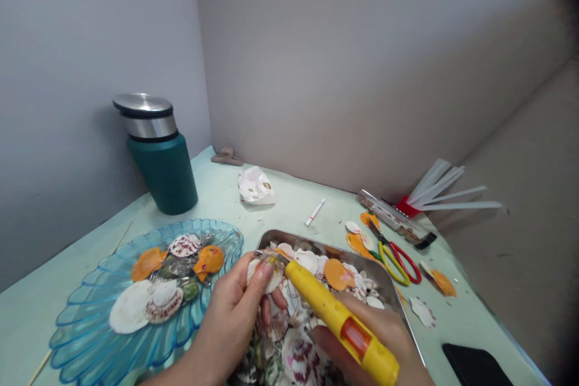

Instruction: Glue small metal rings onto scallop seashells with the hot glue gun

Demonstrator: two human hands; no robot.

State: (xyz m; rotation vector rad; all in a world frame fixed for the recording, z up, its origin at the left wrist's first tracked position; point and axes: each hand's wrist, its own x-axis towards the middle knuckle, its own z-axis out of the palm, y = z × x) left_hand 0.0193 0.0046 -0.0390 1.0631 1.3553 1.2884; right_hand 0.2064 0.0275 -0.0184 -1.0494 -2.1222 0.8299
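My left hand [242,304] pinches a pale scallop shell [266,275] between thumb and fingers above the metal tray [398,289]. My right hand [380,325] grips a yellow pen-shaped tool [328,304] with an orange-red window in its barrel. Its thin metal tip reaches the shell's upper edge; I cannot tell whether it touches. Below both hands, the tray is heaped with white, purple-streaked and orange shells [301,353]. To the left, a blue scalloped glass dish [76,325] holds several shells, including a white one [129,307] and an orange one [148,263].
A green steel-topped bottle [165,172] stands back left. Behind the tray lie a crumpled wrapper [256,186] and a small white stick [315,212]. On the right are scissors [398,259], loose shells, a clear case [393,217], translucent sticks [438,184] and a black flat object [474,365].
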